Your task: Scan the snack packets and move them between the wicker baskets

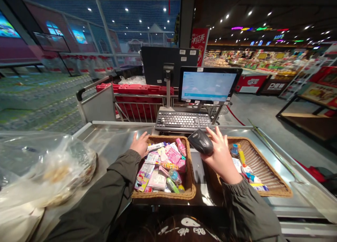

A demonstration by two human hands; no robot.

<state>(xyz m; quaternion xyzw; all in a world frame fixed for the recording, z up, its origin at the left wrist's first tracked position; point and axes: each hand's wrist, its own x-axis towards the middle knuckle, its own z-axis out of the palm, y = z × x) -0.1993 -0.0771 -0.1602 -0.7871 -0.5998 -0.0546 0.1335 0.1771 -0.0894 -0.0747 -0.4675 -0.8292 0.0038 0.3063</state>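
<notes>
My left hand (pixel 140 144) lies at the far left corner of a wicker basket (pixel 191 192), its fingers spread. Just beside it is a white and blue package (pixel 157 146); whether they touch, I cannot tell. The basket is filled with small packaged goods, among them a pink packet (pixel 173 154), a green oval item (pixel 172 185) and a clear ball with blue inside (pixel 173 175). My right hand (pixel 218 154) holds a black barcode scanner (pixel 201 142) above the gap between two baskets. Its fingertips stretch up past the scanner, while the thumb is hidden.
The right wicker basket (pixel 279 178) contains a few items, including a blue-capped bottle (pixel 234 149) and a yellow tube (pixel 241 156). Ahead stand a keyboard (pixel 184 121) and a lit monitor (pixel 207 85). Clear plastic bags (pixel 52 168) lie at left on the metal counter (pixel 113 129).
</notes>
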